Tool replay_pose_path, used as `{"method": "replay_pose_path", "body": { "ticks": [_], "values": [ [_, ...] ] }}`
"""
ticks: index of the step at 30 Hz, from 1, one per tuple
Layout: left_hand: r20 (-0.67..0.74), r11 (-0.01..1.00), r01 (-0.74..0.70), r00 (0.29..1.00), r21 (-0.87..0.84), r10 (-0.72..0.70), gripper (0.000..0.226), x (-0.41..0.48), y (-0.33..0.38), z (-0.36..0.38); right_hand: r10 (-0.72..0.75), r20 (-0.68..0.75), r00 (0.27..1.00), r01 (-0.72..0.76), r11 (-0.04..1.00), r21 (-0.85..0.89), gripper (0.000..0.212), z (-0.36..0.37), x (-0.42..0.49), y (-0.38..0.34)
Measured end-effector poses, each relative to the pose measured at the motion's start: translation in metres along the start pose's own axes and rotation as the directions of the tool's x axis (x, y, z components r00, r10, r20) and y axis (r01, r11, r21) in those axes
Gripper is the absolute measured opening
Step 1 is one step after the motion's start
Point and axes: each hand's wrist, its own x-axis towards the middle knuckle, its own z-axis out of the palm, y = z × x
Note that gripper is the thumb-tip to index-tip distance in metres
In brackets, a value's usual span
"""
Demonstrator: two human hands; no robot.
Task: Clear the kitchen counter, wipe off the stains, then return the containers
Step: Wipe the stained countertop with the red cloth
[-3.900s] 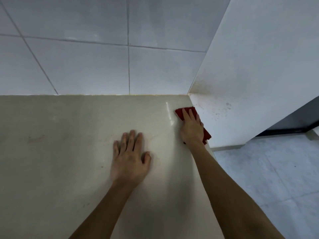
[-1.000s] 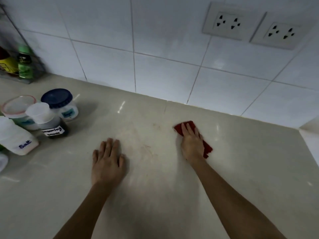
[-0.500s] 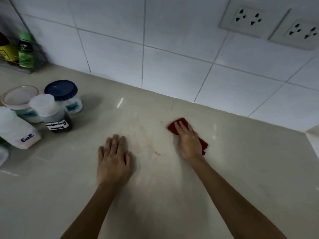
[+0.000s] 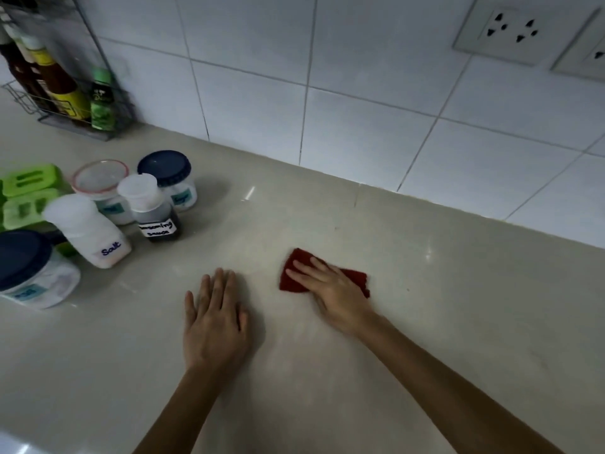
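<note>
My right hand presses flat on a dark red cloth in the middle of the beige counter, fingers straight and pointing left. My left hand lies flat on the bare counter to the left of the cloth, palm down. At the left stand several containers: a white bottle marked Salt, a dark seasoning sauce bottle, a blue-lidded jar, a red-rimmed tub and another blue-lidded jar. A faint reddish smear shows on the counter between my hands.
A wire rack with sauce bottles stands in the far left corner against the tiled wall. Green plastic boxes sit behind the containers. Two wall sockets are at the upper right. A white edge shows at the lower left corner.
My right hand has slid the cloth leftwards along the counter, from the right-hand corner by the wall to the middle; its fingers now point left. The view has shifted left and more containers show.
</note>
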Motion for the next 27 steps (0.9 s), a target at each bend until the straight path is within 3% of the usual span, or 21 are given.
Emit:
{"method": "replay_pose_path", "body": {
  "ticks": [2,6,8,10,14,17,19,22,25,27],
  "values": [
    [-0.032,1.0,0.02,0.999,0.006,-0.02,0.078,-0.006,-0.013,-0.004,0.03,-0.005,1.0,-0.03,1.0,-0.002,0.065,-0.006,-0.002,0.013],
    [-0.019,0.999,0.045,0.999,-0.013,-0.045,0.082,-0.02,-0.03,-0.003,0.334,-0.125,0.934,-0.341,0.939,-0.04,0.066,-0.013,0.064,0.023],
    [-0.028,0.999,0.034,0.999,-0.037,-0.035,0.079,-0.022,-0.033,-0.002,0.416,-0.133,0.9,-0.425,0.904,-0.053,0.063,-0.01,0.096,0.012],
    [-0.031,0.999,0.024,0.999,-0.037,-0.025,0.077,-0.024,-0.034,-0.001,0.369,-0.116,0.922,-0.377,0.924,-0.061,0.063,0.002,0.106,-0.008],
    [-0.03,0.998,0.022,0.999,-0.062,-0.024,0.076,-0.025,-0.035,0.002,0.099,-0.055,0.994,-0.101,0.994,-0.04,0.063,0.028,0.062,-0.046],
    [0.0,0.998,0.012,1.0,-0.058,-0.012,0.079,-0.024,-0.037,0.0,-0.066,0.014,0.998,0.066,0.998,-0.019,0.058,0.033,-0.003,-0.055],
    [0.003,0.999,0.0,1.0,-0.051,0.001,0.08,-0.028,-0.04,-0.004,-0.086,0.061,0.994,0.086,0.996,-0.004,0.057,0.026,-0.034,-0.043],
    [-0.029,1.0,0.017,0.999,-0.01,-0.018,0.079,-0.044,-0.047,-0.01,0.056,-0.003,0.998,-0.056,0.998,-0.014,0.06,0.011,-0.028,-0.016],
    [-0.025,0.999,0.054,0.998,-0.002,-0.054,0.081,-0.064,-0.055,-0.011,0.315,-0.132,0.94,-0.321,0.946,-0.031,0.061,0.001,0.022,-0.014],
    [-0.02,0.999,0.053,0.998,-0.005,-0.053,0.079,-0.072,-0.058,-0.01,0.386,-0.15,0.91,-0.395,0.918,-0.038,0.061,0.005,0.046,-0.032]
  ]
}}
